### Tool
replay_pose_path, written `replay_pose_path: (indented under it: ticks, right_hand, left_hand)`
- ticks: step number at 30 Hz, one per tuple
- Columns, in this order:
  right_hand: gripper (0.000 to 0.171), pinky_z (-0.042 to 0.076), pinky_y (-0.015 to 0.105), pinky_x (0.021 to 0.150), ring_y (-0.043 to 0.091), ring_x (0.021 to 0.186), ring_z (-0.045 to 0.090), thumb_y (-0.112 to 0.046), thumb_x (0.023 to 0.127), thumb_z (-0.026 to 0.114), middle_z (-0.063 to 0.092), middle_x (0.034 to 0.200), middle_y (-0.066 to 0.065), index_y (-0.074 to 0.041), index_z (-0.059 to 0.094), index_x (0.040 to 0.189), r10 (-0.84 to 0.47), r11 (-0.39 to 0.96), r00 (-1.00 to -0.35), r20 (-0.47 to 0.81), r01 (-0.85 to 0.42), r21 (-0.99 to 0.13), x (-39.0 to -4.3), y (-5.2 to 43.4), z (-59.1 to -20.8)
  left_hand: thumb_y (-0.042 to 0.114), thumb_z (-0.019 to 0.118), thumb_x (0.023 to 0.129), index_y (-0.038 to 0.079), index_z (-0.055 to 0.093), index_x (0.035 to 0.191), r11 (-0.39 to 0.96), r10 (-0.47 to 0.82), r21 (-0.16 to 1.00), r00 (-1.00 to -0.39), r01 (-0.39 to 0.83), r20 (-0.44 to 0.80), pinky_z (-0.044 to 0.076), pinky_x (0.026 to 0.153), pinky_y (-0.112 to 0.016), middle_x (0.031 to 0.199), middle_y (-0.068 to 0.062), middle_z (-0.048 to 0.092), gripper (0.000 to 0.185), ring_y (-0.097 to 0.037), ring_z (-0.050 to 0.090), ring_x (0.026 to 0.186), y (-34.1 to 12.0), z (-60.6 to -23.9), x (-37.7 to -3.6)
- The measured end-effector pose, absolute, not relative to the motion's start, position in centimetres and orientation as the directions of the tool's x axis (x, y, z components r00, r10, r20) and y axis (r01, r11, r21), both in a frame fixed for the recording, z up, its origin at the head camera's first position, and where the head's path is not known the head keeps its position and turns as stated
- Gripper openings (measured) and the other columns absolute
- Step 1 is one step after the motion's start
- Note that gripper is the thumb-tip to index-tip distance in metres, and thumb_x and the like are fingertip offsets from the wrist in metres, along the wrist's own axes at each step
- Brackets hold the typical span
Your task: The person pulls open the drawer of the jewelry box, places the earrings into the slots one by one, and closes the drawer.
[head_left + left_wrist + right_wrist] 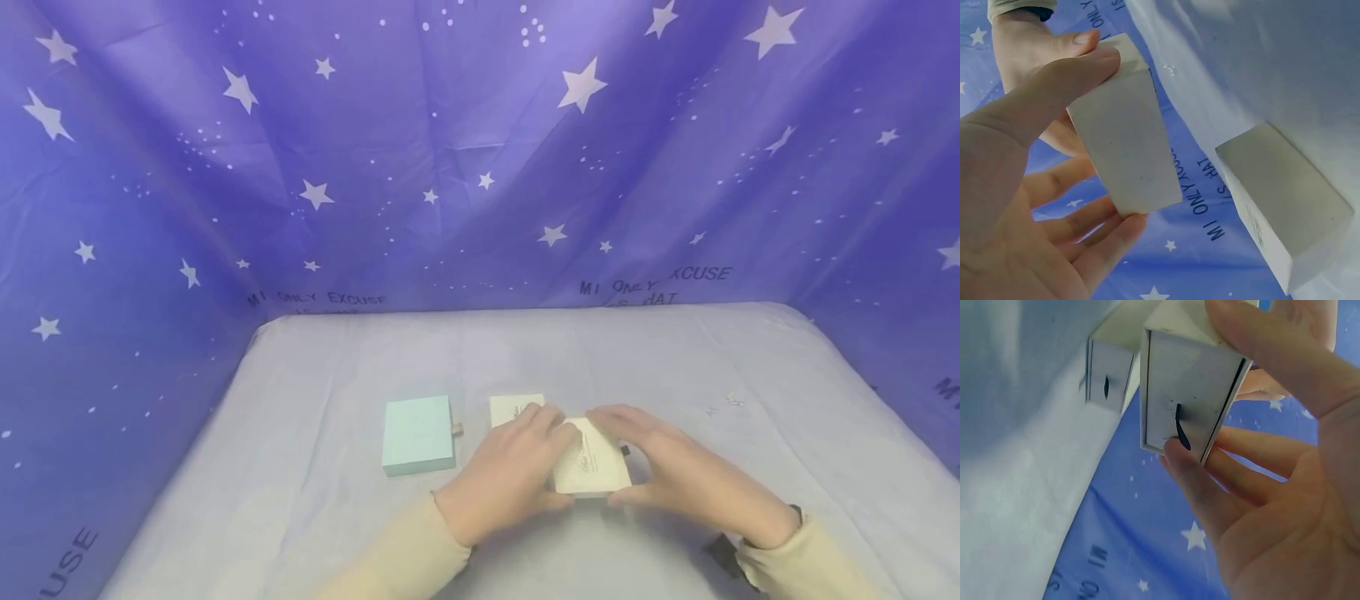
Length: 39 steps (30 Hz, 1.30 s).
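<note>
Both hands hold one white drawer-style gift box point(588, 471) with dark lettering on its lid. In the head view my left hand point(506, 475) grips its left side and my right hand point(675, 467) its right side. The left wrist view shows the left thumb on one edge of the box point(1132, 147) and fingertips at the opposite edge. In the right wrist view a black pull tab point(1180, 425) sticks out of the shut drawer front, a right fingertip beside it. Behind the left hand lies a second white box point(504, 408), partly hidden.
A mint-green box point(417, 433) with a small brownish tab point(457, 429) lies left of the left hand. Tiny shiny pieces point(733, 400) lie at the right on the pale cloth-covered table point(337, 358). A purple-blue star-printed curtain point(450, 150) surrounds the far side and both ends.
</note>
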State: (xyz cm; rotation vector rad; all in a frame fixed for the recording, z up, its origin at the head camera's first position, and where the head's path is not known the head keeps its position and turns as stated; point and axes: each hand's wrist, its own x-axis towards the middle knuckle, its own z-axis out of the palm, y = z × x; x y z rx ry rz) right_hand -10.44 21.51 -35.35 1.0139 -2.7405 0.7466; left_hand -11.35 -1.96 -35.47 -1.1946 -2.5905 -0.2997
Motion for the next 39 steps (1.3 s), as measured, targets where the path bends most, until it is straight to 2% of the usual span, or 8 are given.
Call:
replay_pose_path:
  ticks: [3, 8, 14, 23, 28, 36, 39]
  right_hand:
    - [0.08, 0.051, 0.048, 0.097, 0.027, 0.122, 0.058, -0.023, 0.064, 0.09, 0.059, 0.136, 0.003, -0.011, 0.057, 0.136, -0.566, 0.66, -0.773, 0.287, -0.634, -0.404, -11.0, 22.3, -35.2]
    - [0.08, 0.047, 0.052, 0.1, 0.033, 0.124, 0.055, -0.02, 0.065, 0.09, 0.058, 0.137, 0.009, -0.007, 0.056, 0.136, -0.536, 0.686, -0.801, 0.268, -0.598, -0.415, -11.8, 23.6, -35.1]
    - [0.08, 0.044, 0.058, 0.101, 0.042, 0.124, 0.053, -0.016, 0.066, 0.089, 0.056, 0.136, 0.02, 0.002, 0.053, 0.135, -0.525, 0.699, -0.814, 0.247, -0.578, -0.421, -12.9, 24.4, -35.1]
    - [0.081, 0.043, 0.059, 0.102, 0.045, 0.124, 0.052, -0.014, 0.067, 0.089, 0.055, 0.136, 0.023, 0.006, 0.051, 0.136, -0.504, 0.723, -0.842, 0.195, -0.534, -0.438, -14.3, 25.7, -35.9]
    - [0.08, 0.042, 0.06, 0.102, 0.046, 0.123, 0.052, -0.014, 0.066, 0.089, 0.055, 0.135, 0.025, 0.008, 0.052, 0.134, -0.505, 0.727, -0.845, 0.175, -0.526, -0.441, -15.1, 26.1, -36.7]
    - [0.079, 0.043, 0.06, 0.101, 0.045, 0.121, 0.054, -0.016, 0.067, 0.088, 0.056, 0.133, 0.026, 0.009, 0.052, 0.133, -0.516, 0.725, -0.846, 0.133, -0.514, -0.459, -16.3, 26.8, -37.9]
    - [0.078, 0.044, 0.058, 0.101, 0.043, 0.119, 0.056, -0.018, 0.069, 0.088, 0.057, 0.132, 0.025, 0.009, 0.052, 0.133, -0.526, 0.719, -0.842, 0.117, -0.514, -0.467, -16.6, 27.0, -38.1]
  left_hand:
    - [0.045, 0.085, 0.071, 0.018, 0.059, 0.114, 0.633, 0.711, 0.068, -0.614, 0.771, 0.344, 0.044, 0.066, -0.014, 0.113, 0.002, 0.056, 0.057, -0.01, 0.052, 0.097, -1.1, -35.4, -12.1]
    - [0.046, 0.083, 0.074, 0.016, 0.059, 0.119, 0.627, 0.72, 0.076, -0.613, 0.776, 0.325, 0.051, 0.081, -0.019, 0.121, 0.0, 0.058, 0.059, -0.012, 0.055, 0.107, 0.2, -35.4, -13.3]
    - [0.046, 0.081, 0.077, 0.016, 0.059, 0.123, 0.65, 0.705, 0.098, -0.646, 0.754, 0.294, 0.052, 0.089, -0.022, 0.127, -0.003, 0.058, 0.059, -0.015, 0.056, 0.116, 1.6, -35.8, -14.6]
    - [0.042, 0.08, 0.081, 0.015, 0.061, 0.125, 0.654, 0.71, 0.128, -0.663, 0.746, 0.236, 0.048, 0.099, -0.025, 0.128, -0.002, 0.059, 0.055, -0.015, 0.055, 0.12, 3.5, -36.9, -16.1]
    - [0.04, 0.078, 0.083, 0.014, 0.062, 0.123, 0.659, 0.719, 0.114, -0.667, 0.744, 0.198, 0.048, 0.099, -0.024, 0.127, -0.003, 0.061, 0.05, -0.015, 0.056, 0.121, 4.3, -37.4, -16.6]
    - [0.038, 0.079, 0.083, 0.014, 0.064, 0.122, 0.669, 0.717, 0.106, -0.676, 0.736, 0.17, 0.051, 0.082, -0.019, 0.113, 0.002, 0.062, 0.049, -0.01, 0.058, 0.106, 5.3, -38.8, -17.6]
    - [0.039, 0.078, 0.083, 0.013, 0.064, 0.124, 0.674, 0.715, 0.107, -0.682, 0.731, 0.152, 0.052, 0.083, -0.019, 0.115, 0.001, 0.062, 0.05, -0.01, 0.059, 0.106, 5.6, -39.1, -17.8]
